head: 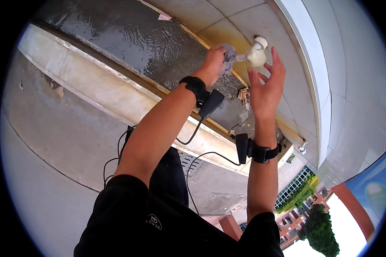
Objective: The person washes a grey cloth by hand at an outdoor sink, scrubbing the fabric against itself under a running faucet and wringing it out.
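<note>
My left hand [212, 62] grips a wet, bunched-up grey cloth [229, 53] right at the spout of a cream-coloured tap [256, 57]. Part of the cloth is hidden behind the fingers. Water runs over it and splashes into the trough [115, 35] below. Close beside the tap's rounded body, my right hand [268, 83] is raised with its fingers spread and nothing in it. Whether a fingertip touches the tap I cannot tell. Each wrist wears a black strap with a cabled device.
Rippling water covers the trough floor, and a crumpled brown scrap [243, 95] lies by its back wall. A pink scrap [165, 17] sits farther along. The pale stone ledge [112, 78] runs between me and the trough. A second tap [303, 147] juts from the tiled wall.
</note>
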Demonstrator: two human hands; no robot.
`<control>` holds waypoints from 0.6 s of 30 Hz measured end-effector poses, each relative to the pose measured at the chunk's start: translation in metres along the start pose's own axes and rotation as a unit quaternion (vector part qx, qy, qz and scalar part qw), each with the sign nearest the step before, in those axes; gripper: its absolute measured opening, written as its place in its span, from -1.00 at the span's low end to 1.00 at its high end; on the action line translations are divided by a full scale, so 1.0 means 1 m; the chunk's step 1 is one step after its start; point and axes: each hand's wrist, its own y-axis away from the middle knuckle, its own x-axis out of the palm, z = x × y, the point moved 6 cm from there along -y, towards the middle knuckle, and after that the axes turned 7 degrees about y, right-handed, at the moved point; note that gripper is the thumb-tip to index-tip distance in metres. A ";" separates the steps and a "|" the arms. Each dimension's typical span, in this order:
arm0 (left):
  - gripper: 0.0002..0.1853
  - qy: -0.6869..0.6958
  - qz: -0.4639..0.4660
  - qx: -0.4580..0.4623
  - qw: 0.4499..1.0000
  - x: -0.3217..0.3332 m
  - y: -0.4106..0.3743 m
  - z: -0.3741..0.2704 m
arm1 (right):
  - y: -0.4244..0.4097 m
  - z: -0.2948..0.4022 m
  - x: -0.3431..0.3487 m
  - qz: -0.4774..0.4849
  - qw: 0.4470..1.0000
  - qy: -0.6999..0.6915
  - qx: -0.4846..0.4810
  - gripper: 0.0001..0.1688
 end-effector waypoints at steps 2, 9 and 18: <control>-0.70 -0.007 -0.009 -0.004 1.000 0.003 0.000 0.002 | -0.013 0.007 0.003 0.055 0.991 0.059 -0.106 -0.36; -0.70 0.003 -0.049 0.002 0.999 0.002 0.002 0.009 | -0.030 0.017 0.003 0.109 0.978 0.170 -0.060 -0.46; -0.72 0.063 -0.059 0.004 0.996 -0.003 0.011 0.010 | -0.033 0.021 0.009 0.136 0.942 0.306 -0.011 -0.57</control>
